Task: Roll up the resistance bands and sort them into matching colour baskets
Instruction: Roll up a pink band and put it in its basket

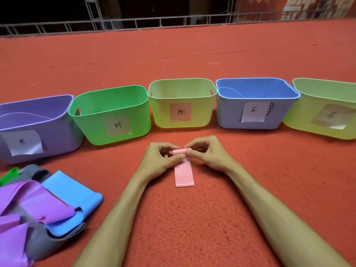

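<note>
A pink resistance band (184, 174) lies flat on the red carpet, its far end curled into a small roll. My left hand (160, 159) and my right hand (207, 154) both pinch that rolled end between thumb and fingers. Behind stand five labelled baskets in a row: purple (57, 132), green (92, 130), pale yellow-green (159, 110), blue (227, 112) and another yellow-green (300, 120). At the lower left lies a loose pile of bands: purple (32, 199), blue (77, 191), grey (30, 172) and a bit of green (9, 175).
Red carpet (192, 218) covers the floor all around and stretches far behind the baskets. A metal truss railing (154, 23) runs along the back edge, dark beyond it.
</note>
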`<state>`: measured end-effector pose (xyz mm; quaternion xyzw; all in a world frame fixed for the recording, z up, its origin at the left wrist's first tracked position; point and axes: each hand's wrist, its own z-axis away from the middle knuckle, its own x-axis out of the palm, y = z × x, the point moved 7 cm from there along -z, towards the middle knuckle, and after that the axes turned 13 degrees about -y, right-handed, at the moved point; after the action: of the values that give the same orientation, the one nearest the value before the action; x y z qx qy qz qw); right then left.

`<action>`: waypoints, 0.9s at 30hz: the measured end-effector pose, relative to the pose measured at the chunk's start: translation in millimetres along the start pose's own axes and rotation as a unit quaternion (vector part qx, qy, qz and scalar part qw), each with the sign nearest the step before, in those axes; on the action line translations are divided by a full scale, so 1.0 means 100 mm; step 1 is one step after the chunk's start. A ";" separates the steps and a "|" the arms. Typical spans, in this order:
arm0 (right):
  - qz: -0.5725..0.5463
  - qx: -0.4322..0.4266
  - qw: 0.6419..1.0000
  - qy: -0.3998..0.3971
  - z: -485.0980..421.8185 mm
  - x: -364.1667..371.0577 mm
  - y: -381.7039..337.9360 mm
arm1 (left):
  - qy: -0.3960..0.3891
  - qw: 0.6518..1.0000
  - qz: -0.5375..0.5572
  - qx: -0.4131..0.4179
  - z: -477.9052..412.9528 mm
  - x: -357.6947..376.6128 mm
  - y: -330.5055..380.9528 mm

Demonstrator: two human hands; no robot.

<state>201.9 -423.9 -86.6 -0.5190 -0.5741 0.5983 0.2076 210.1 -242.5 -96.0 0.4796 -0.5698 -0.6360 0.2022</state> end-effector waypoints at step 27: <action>-0.044 -0.003 0.999 0.003 0.01 0.01 0.00 | -0.026 0.996 0.082 0.002 -0.02 -0.01 0.01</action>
<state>201.0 -423.1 -87.3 -0.4951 -0.5977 0.5855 0.2340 211.6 -243.0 -94.8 0.4153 -0.6131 -0.6284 0.2381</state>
